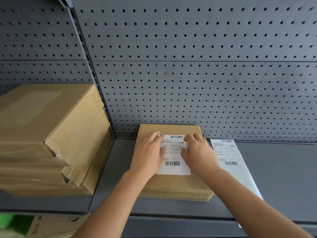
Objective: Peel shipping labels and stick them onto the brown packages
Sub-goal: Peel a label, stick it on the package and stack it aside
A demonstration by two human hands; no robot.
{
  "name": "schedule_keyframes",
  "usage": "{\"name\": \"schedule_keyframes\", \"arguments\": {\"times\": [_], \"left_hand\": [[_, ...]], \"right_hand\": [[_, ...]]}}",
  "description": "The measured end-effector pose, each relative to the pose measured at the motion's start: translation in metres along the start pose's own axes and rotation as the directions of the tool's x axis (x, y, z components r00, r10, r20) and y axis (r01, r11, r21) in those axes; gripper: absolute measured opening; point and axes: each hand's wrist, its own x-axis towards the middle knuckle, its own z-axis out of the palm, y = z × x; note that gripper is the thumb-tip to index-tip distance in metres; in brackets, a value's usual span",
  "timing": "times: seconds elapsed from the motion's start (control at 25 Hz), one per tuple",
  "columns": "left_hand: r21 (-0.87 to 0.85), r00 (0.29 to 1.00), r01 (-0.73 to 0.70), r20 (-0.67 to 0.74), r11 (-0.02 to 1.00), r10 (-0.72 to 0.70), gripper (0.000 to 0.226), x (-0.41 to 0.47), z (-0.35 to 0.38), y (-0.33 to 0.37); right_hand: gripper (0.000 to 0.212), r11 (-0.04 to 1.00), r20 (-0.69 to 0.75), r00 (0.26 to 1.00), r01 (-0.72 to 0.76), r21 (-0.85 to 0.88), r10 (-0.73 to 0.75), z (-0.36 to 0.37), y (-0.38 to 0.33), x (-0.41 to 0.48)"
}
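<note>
Bare forearms stretched over the grey metal shelf (274, 177): left hand (148, 154) and right hand (199, 153), fingers (153, 138) spread open, pressed the white barcoded shipping label (173, 167) flat onto the brown cardboard package (175, 186) lying against the grey pegboard (188, 83).

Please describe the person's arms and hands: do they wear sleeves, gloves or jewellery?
Both forearms are bare up to the frame edge, and no sleeves show. The left hand and the right hand wear no gloves. I see no watch, bracelet or ring on either.
</note>
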Motion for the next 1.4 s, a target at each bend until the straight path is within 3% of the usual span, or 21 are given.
{"name": "schedule_keyframes", "arguments": {"times": [0.12, 0.32, 0.48, 0.8, 0.96, 1.24, 1.4], "left_hand": [[0.011, 0.986, -0.14, 0.093, 0.99, 0.139, 0.052, 0.005, 0.002, 0.001], [0.067, 0.958, -0.178, 0.241, 0.982, 0.157, 0.057, 0.009, 0.009, 0.0], [0.108, 0.961, -0.132, 0.256, 0.985, 0.101, 0.058, 0.01, 0.014, -0.005], [0.127, 0.965, -0.036, 0.263, 0.991, 0.001, 0.062, 0.006, 0.004, -0.019], [0.075, 0.962, -0.046, 0.273, 0.996, 0.024, 0.063, 0.003, 0.0, -0.023], [0.066, 0.945, -0.218, 0.262, 0.974, 0.194, 0.057, -0.034, -0.003, 0.003], [0.113, 0.943, -0.231, 0.269, 0.966, 0.194, 0.058, -0.042, 0.002, 0.002]], "right_hand": [[0.037, 0.986, -0.047, 0.986, 0.156, -0.057, -0.158, 0.008, -0.003, 0.003], [0.075, 0.967, 0.184, 0.958, 0.24, -0.089, -0.221, 0.022, -0.008, 0.006], [0.058, 0.975, 0.203, 0.966, 0.188, -0.115, -0.162, 0.029, -0.001, 0.005], [0.062, 0.993, 0.222, 0.973, 0.078, -0.088, -0.057, 0.016, 0.01, -0.001], [0.062, 0.997, 0.219, 0.976, 0.036, -0.071, -0.019, 0.01, 0.015, -0.004], [0.055, 0.973, 0.2, 0.954, 0.23, -0.002, -0.225, 0.002, -0.012, -0.041], [0.081, 0.974, 0.26, 0.945, 0.221, -0.053, -0.2, 0.008, -0.014, -0.051]]}}
